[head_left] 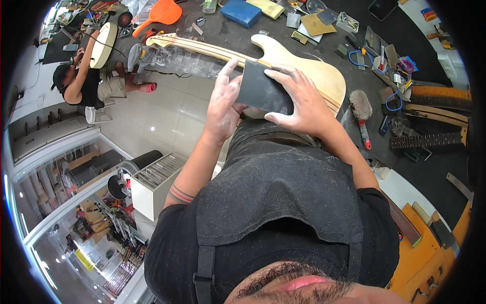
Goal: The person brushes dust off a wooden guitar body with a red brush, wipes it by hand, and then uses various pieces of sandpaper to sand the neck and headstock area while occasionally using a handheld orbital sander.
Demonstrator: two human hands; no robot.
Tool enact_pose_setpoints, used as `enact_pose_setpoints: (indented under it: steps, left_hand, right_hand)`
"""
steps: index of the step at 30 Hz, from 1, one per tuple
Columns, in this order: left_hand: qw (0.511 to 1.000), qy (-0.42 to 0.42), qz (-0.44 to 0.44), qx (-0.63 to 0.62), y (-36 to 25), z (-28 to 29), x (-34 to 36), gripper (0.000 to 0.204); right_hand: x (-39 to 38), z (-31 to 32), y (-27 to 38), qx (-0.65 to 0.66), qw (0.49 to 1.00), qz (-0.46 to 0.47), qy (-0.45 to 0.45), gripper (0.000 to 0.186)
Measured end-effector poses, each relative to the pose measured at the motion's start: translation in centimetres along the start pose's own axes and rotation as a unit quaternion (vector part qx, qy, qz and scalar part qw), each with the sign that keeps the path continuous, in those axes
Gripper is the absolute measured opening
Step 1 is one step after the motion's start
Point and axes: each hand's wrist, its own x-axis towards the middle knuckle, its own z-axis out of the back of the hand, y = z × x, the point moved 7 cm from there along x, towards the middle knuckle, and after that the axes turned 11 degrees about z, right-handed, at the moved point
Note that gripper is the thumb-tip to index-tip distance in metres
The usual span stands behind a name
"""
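While the right hand (304, 101) held the dark sheet (255, 88) by its right side, thumb and fingers spread apart, likely to keep it flat, the left hand (221, 106) was by the other side with its fingers loosely open, and I could not tell if they gripped it. The sheet was between the apron (283, 177) and the pale guitar (309, 63), which lay on the bench (215, 29), perhaps so it sat steady.

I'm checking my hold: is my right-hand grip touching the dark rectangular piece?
Touching: the head view shows the right-hand grip with fingertips over the face of the dark rectangular piece.
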Motion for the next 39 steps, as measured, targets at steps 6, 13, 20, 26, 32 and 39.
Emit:
enact_pose_setpoints:
  steps: [6,13,20,26,32,39]
  left_hand:
    - [0.972,-0.004,-0.056,0.228,0.7,-0.7,0.2,0.118]
    - [0.935,-0.050,-0.112,0.333,-0.1,0.2,0.0,0.108]
    - [0.961,-0.051,0.018,0.273,0.7,3.8,0.6,0.088]
    - [0.950,-0.129,-0.056,0.278,-1.3,5.1,1.5,0.081]
    - [0.755,-0.135,-0.220,0.603,-4.2,0.2,1.5,0.076]
    - [0.955,0.038,-0.015,0.294,-1.4,-0.3,3.3,0.050]
  right_hand:
    - [-0.6,-1.3,-1.4,0.178,0.983,-0.051,-0.013,0.096]
    - [-0.6,-1.1,-1.3,0.177,0.983,-0.029,-0.023,0.093]
    - [-2.0,-1.3,-4.0,0.547,0.813,-0.162,-0.114,0.075]
    - [-5.4,-1.7,-8.1,0.516,0.812,-0.247,-0.115,0.062]
    - [-2.4,-1.7,-7.5,0.497,0.835,-0.219,-0.084,0.050]
    - [-0.1,0.0,-8.6,0.495,0.843,-0.198,-0.071,0.056]
